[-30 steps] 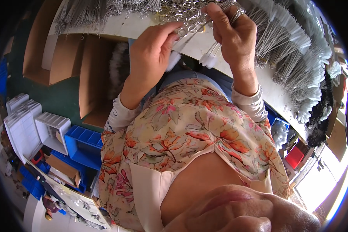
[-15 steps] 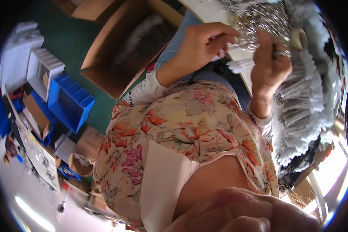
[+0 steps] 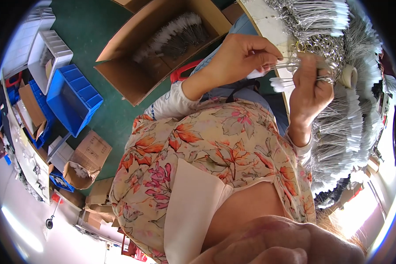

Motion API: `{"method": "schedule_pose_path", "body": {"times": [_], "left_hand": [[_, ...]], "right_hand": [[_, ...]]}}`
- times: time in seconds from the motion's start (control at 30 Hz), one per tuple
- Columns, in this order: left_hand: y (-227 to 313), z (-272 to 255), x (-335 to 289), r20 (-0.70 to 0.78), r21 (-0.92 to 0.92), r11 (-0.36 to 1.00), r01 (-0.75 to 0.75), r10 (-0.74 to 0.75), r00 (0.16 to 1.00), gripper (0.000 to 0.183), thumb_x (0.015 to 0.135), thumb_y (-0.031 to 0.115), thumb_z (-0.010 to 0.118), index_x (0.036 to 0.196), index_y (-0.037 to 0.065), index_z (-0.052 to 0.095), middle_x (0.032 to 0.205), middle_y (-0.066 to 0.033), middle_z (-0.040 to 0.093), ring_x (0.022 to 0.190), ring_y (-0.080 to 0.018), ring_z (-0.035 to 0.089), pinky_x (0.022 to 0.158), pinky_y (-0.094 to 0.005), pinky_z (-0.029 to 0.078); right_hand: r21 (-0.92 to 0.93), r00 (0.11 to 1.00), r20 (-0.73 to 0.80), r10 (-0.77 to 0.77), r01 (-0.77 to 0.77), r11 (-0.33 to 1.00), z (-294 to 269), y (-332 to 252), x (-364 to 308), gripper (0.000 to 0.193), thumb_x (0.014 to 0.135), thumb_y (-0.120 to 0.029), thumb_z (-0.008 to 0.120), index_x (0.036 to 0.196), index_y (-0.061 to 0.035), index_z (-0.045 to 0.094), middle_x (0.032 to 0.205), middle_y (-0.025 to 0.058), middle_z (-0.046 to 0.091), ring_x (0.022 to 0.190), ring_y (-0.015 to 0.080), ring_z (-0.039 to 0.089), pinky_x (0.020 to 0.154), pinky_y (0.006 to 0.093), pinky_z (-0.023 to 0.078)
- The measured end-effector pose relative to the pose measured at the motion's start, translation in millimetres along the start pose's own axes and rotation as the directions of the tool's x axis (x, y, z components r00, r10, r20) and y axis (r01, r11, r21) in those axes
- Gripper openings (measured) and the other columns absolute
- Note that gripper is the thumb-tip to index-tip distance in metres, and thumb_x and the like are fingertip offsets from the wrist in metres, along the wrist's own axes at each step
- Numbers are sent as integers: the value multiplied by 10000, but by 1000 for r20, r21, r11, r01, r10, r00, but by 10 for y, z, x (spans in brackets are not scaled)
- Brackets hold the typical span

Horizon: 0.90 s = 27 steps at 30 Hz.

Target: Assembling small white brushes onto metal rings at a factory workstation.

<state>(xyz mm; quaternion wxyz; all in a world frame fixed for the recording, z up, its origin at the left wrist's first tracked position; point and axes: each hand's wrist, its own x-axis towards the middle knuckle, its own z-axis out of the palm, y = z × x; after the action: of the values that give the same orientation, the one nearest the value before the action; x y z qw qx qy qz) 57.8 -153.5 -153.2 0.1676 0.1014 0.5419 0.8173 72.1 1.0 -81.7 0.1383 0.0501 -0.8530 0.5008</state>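
My left hand (image 3: 244, 59) is closed in a pinch, its fingertips at thin wire-handled brushes (image 3: 287, 65) that stretch across to my right hand. My right hand (image 3: 311, 86) is curled round several of these brushes, and their white bristle ends (image 3: 278, 84) stick out toward my left. The right fingers are partly blurred by motion. Just beyond the hands lies a heap of shiny metal rings (image 3: 319, 46) on the pale table (image 3: 268, 20). More white-tipped wire brushes (image 3: 321, 15) are spread at the far edge of the heap.
Thick rows of wire brushes (image 3: 339, 132) cover the table to my right, with a roll of tape (image 3: 348, 76) among them. An open cardboard box (image 3: 119, 79) holding brushes stands left on the green floor. Farther left are a blue crate (image 3: 75, 101), a white crate (image 3: 57, 50) and a carton (image 3: 92, 149).
The view has shifted, and the cardboard box shows more fully. My left fingertips, earlier apart from the right hand's bundle, now meet its thin wires.
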Motion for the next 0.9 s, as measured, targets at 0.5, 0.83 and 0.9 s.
{"method": "schedule_pose_path", "body": {"times": [0.5, 0.83, 0.9], "left_hand": [[90, -497, -63, 371, 834, 341, -433, 233, 899, 275, 758, 106, 590, 1032, 128, 601, 908, -68, 625, 867, -264, 600, 757, -366, 461], [-1486, -2277, -1612, -491, 739, -672, 53, -482, 725, 433, 868, 293, 482, 1236, 73, 540, 1244, -142, 509, 1207, -303, 424, 1000, -487, 268], [-1596, -2063, -1495, -480, 836, -524, 163, -555, 680, 396, 858, 323, 496, 1149, 75, 601, 1207, -153, 544, 1186, -339, 456, 960, -477, 335]], "right_hand": [[707, 863, 405, -301, -87, 702, 138, -69, -64, 462, 814, -74, 622, 1220, 30, 428, 1146, 194, 526, 1116, 262, 486, 993, 388, 337], [685, 880, 443, 170, -454, 570, -157, 567, -302, 251, 825, -62, 563, 1058, 26, 536, 971, 145, 604, 938, 215, 565, 906, 337, 391], [687, 874, 446, 194, -473, 551, -193, 570, -274, 220, 826, -45, 559, 1034, 25, 546, 951, 134, 605, 926, 199, 565, 890, 318, 396]]}}
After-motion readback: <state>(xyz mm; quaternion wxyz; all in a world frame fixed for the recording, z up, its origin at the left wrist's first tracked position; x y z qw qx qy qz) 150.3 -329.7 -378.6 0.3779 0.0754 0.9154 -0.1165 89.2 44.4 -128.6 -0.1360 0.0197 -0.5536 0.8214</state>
